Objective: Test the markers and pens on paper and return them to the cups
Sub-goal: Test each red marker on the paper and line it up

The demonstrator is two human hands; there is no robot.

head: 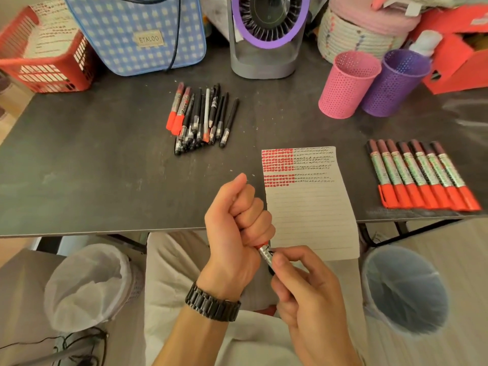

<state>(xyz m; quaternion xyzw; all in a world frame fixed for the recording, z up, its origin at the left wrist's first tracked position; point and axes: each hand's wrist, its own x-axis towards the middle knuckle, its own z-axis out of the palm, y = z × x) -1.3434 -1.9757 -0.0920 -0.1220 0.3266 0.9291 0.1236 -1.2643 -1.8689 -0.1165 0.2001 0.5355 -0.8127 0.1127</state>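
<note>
My left hand [237,220] fists the cap end of a red marker [264,252] and my right hand [311,294] pinches its barrel, beside the paper [311,212]. Several rows are inked. The pile [203,117] lies untested, and the pink cup [346,85] and purple cup [393,83] seem empty.

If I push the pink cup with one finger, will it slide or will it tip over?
The pink cup looks perforated and seems empty, so it is probably light and slides easily. Its base is narrower than its rim, so a push near the top may tip it. The purple cup close beside it might stop it on that side.
</note>
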